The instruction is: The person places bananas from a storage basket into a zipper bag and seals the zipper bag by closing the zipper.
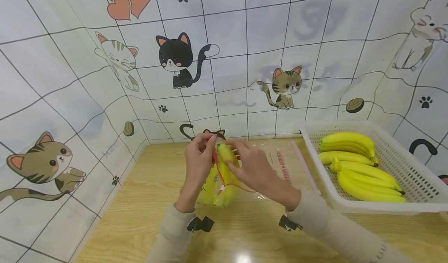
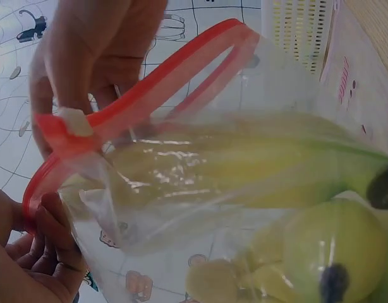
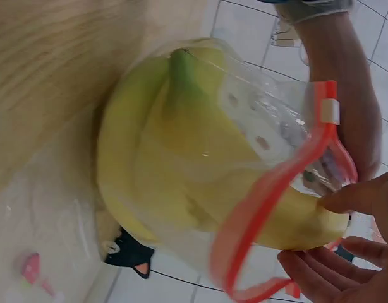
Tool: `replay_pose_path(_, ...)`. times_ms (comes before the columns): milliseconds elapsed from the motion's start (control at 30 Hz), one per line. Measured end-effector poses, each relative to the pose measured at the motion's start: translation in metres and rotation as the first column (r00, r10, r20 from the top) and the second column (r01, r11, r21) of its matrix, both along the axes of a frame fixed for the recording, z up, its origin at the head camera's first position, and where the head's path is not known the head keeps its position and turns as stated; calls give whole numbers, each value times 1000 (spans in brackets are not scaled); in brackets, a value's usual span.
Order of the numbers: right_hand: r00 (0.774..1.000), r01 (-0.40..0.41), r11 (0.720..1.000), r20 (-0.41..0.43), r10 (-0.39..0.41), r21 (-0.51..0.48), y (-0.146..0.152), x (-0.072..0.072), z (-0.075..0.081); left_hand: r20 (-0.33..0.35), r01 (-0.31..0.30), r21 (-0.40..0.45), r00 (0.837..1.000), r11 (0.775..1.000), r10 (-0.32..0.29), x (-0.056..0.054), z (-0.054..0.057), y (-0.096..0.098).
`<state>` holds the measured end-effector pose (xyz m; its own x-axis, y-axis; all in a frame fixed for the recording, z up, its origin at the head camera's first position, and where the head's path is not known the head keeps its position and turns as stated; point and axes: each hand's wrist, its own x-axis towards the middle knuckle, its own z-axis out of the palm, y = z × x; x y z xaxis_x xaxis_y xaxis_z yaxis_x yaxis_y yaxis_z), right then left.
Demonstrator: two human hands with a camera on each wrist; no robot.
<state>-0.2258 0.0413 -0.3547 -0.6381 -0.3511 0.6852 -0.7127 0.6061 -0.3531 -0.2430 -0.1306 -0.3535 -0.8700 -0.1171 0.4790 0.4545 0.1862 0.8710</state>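
Observation:
A clear zip bag (image 2: 244, 82) with a red zip rim (image 3: 263, 196) and a white slider (image 3: 330, 111) stands on the table with yellow bananas (image 3: 124, 145) inside. At its open mouth, my left hand (image 1: 198, 158) pinches the red rim; the left wrist view shows its fingers (image 2: 55, 246) curled there. My right hand (image 1: 253, 169) grips one end of a banana (image 3: 308, 224) at the mouth, thumb on one side and fingers on the other. The rest of that banana lies within the bag. In the head view, both hands partly hide the bag.
To the right, a white perforated basket (image 1: 376, 207) holds several bananas (image 1: 367, 181). Between it and the bag, a flat clear bag with a pink edge (image 1: 306, 166) lies on the wooden table (image 1: 140, 224). A cat-print sheet (image 1: 231, 72) covers the walls behind.

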Motion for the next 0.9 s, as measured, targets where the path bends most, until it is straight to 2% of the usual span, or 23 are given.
replay_pose_path(100, 999, 7, 1000, 40, -7, -16, -1, -3, -6, 2, 1, -3, 1000, 1000, -1, 0, 0, 1)
replay_pose_path(200, 996, 47, 999, 72, -48, 13, -2, -7, -8, 6, 0, -6, 1000, 1000, 0, 0, 0, 3)
replay_pose_path(400, 992, 99, 977, 59, -112, 189, -6, -16, -10, 30, 0, -2, 1000, 1000, 0, -1, -1, 3)
replay_pose_path(567, 993, 75, 965, 69, -95, 249, -10, -20, -12, 33, -5, -13, 999, 1000, 6, -1, -1, 2)
replay_pose_path(700, 985, 47, 951, 145, -95, 304, -12, -22, -15, 22, -5, -14, 1000, 1000, 5, -1, -1, 0)
replay_pose_path(900, 965, -2, 958, 252, -74, 288, -13, -23, -18, -20, -4, -36, 1000, 999, 3, -2, -1, -1)
